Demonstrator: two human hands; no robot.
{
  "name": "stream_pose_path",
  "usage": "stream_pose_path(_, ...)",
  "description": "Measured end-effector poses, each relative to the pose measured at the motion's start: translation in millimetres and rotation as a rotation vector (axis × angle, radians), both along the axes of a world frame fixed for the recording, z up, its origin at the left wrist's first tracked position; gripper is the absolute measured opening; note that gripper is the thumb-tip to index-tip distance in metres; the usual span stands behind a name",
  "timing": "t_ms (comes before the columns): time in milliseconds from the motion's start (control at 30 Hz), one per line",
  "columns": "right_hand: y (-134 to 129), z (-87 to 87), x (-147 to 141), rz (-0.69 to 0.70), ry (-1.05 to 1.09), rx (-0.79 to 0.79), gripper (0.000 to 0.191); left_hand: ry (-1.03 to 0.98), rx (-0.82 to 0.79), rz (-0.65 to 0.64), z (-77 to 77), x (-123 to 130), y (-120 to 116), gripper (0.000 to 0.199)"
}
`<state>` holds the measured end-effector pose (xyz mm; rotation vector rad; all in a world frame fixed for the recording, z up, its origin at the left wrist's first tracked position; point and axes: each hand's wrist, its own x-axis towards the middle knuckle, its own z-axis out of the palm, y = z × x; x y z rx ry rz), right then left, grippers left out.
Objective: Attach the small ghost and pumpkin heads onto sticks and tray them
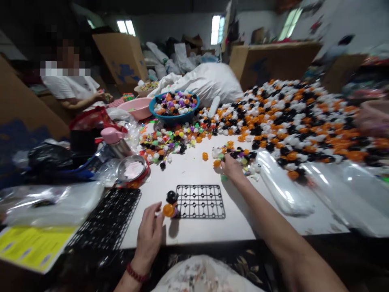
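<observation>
A black plastic grid (200, 202) lies flat on the white table in front of me. At its left end sit a black figure (172, 197) and an orange pumpkin-like piece (168, 210), with a bit of purple beside them. My left hand (150, 231) is just left of these, its thumb and finger apart and nothing visible between them. My right hand (232, 168) reaches beyond the grid into a small heap of mixed pieces. Its fingertips are bent together by a pale green piece (221, 156); what they grip is hidden.
A large heap of orange, black and white pieces (291, 117) covers the right. Clear plastic bags (282, 186) lie beside my right arm. Stacked black grids (106, 219), a round tin (132, 168) and a pink-lidded flask (115, 142) stand left. Behind are a blue basin (174, 117) and a co-worker (73, 89).
</observation>
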<state>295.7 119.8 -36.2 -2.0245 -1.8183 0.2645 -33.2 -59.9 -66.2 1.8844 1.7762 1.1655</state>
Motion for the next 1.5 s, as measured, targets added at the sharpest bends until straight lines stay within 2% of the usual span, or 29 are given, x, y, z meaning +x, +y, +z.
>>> stream_pose_path(33, -8, -1.5, -14, 0.056, 0.096, 0.009, 0.019, -0.004, 0.044, 0.042, 12.8, 0, 1, 0.036)
stream_pose_path(67, -16, -4.2, -30, 0.130, 0.220, 0.007, 0.018, 0.005, 0.088, 0.026, 25.6, 1, 4, 0.040)
stream_pose_path(167, -40, -18.4, -82, 0.375, 0.630, -0.114, 0.018, 0.066, 0.141, -0.164, 57.7, 8, 20, 0.048)
stream_pose_path(267, -56, -34.2, -124, 0.489, 0.813, -0.248, 0.019, 0.181, 0.103, -0.319, 72.8, 18, 36, 0.046)
stream_pose_path(400, -60, -36.7, -143, 0.570, 0.715, -0.268, 0.014, 0.199, 0.069, -0.319, 68.5, 28, 44, 0.044)
stream_pose_path(533, -59, -23.4, -141, 0.629, 0.552, -0.241, 0.014, 0.178, 0.057, -0.278, 60.9, 32, 43, 0.043)
stream_pose_path(700, -62, -17.7, -142, 0.688, 0.370, -0.216, 0.019, 0.191, 0.083, -0.210, 63.5, 33, 42, 0.045)
stream_pose_path(900, -65, -25.5, -152, 0.724, 0.256, -0.194, 0.018, 0.310, 0.080, -0.367, 59.4, 32, 53, 0.046)
stream_pose_path(1000, -59, -22.4, -137, 0.760, 0.318, -0.184, 0.018, 0.330, 0.102, -0.351, 52.1, 29, 58, 0.046)
stream_pose_path(1067, -50, -15.9, -110, 0.720, 0.375, -0.113, 0.025, 0.331, 0.109, -0.348, 49.7, 26, 59, 0.045)
stream_pose_path(1133, -36, -8.0, -69, 0.561, 0.315, -0.015, 0.036, 0.305, 0.110, -0.352, 50.6, 24, 58, 0.045)
stream_pose_path(1200, -19, -1.4, -25, 0.326, 0.051, 0.019, 0.046, 0.251, 0.095, -0.339, 53.9, 24, 57, 0.046)
stream_pose_path(1233, -10, 0.8, -5, 0.232, -0.080, 0.021, 0.047, 0.219, 0.080, -0.324, 55.7, 25, 56, 0.047)
stream_pose_path(1267, -2, 2.1, 13, 0.186, -0.121, 0.020, 0.047, 0.192, 0.061, -0.308, 57.2, 26, 56, 0.049)
stream_pose_path(1367, 16, 1.9, 47, 0.177, -0.174, -0.012, 0.039, 0.149, 0.005, -0.306, 59.3, 32, 58, 0.053)
stream_pose_path(1433, 21, -0.1, 53, 0.214, -0.175, -0.038, 0.029, 0.147, -0.022, -0.334, 59.1, 35, 58, 0.052)
stream_pose_path(1500, 21, -2.5, 46, 0.248, -0.149, -0.046, 0.024, 0.147, -0.029, -0.343, 58.8, 37, 56, 0.050)
